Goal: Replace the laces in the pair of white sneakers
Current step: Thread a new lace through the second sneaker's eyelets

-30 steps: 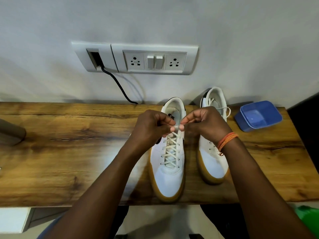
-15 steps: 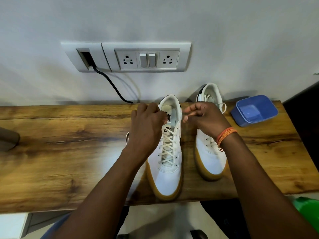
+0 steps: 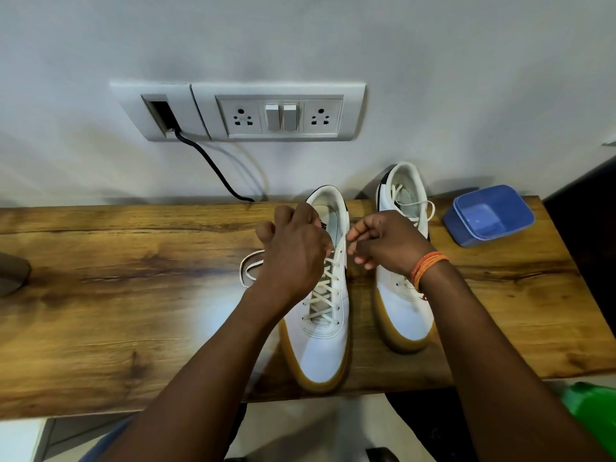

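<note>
Two white sneakers with tan soles stand on the wooden shelf [image 3: 133,295], toes towards me. The left sneaker [image 3: 321,345] carries a cream lace [image 3: 321,295] crossed through its eyelets, and a loose loop of that lace [image 3: 248,271] lies on the wood to its left. My left hand [image 3: 293,251] hovers over the top eyelets, fingers curled round the lace. My right hand [image 3: 386,241] sits beside the sneaker's right eyelet edge with thumb and fingers curled; what they pinch is hidden. The right sneaker [image 3: 405,311] is partly behind that hand, lace ends loose at its opening.
A blue plastic tub [image 3: 490,215] sits at the shelf's right end. A socket panel [image 3: 276,111] is on the wall, with a black cable [image 3: 213,168] running down behind the shelf. A grey object [image 3: 13,275] is at the left edge, something green [image 3: 593,415] at the lower right.
Both hands came apart from a shared pinch above the tongue. The left hand turned and dropped onto the top eyelets; the right hand drew back to the sneaker's right side.
</note>
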{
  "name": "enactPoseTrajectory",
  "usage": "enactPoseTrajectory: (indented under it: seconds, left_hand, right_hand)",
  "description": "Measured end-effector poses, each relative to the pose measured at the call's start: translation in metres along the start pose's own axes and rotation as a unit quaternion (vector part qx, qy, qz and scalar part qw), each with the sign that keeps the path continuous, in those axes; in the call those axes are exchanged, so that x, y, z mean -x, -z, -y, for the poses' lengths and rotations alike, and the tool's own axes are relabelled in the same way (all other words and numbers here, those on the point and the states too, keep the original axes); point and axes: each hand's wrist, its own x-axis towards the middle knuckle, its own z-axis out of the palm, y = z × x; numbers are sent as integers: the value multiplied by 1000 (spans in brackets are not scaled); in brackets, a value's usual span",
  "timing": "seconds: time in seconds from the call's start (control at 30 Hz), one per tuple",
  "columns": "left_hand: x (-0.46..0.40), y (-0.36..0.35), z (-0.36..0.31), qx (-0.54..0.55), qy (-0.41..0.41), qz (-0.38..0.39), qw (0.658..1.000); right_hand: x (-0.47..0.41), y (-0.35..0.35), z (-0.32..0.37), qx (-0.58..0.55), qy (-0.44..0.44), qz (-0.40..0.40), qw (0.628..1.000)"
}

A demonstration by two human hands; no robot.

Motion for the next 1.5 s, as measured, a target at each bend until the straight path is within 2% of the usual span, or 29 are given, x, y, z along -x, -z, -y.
enactPoseTrajectory:
  seconds: [0.1,0.27,0.43,0.7,0.9,1.03,1.1,1.27,1.33,1.4,1.43,1.5]
  left_hand:
    - [-2,0,2,84,46,15,995]
    - [-1,-9,-2,139,83,37,986]
    - [0,-8,-3,148,115,35,982]
    - [1,-3,-5,137,116,60,982]
    - [1,11,-4,107,110,93,984]
    - [0,16,-3,136,116,95,979]
    - [-1,19,-2,154,112,93,977]
    - [-2,23,2,150,108,90,979]
    - [-1,22,1,146,104,91,980]
    - [-1,21,2,140,97,91,981]
    - [-1,20,3,140,96,90,981]
    - [-2,20,4,142,97,88,981]
  right_hand:
    - [-1,-1,-1,-3,7,-2,1000]
    - [0,-2,0,-9,3,-11,1000]
    - [4,1,3,10,-41,21,999]
    - [10,0,10,44,-19,12,999]
    - [14,34,2,76,-58,-88,991]
    - [18,69,-16,151,-86,-227,958]
    - [18,71,-18,189,-81,-256,945]
    - [8,43,-7,290,-21,-157,944]
    - [9,31,0,278,27,-187,942]
    - [13,24,8,206,64,-212,953]
    - [14,21,11,173,70,-185,965]
    - [16,11,15,148,58,-73,985]
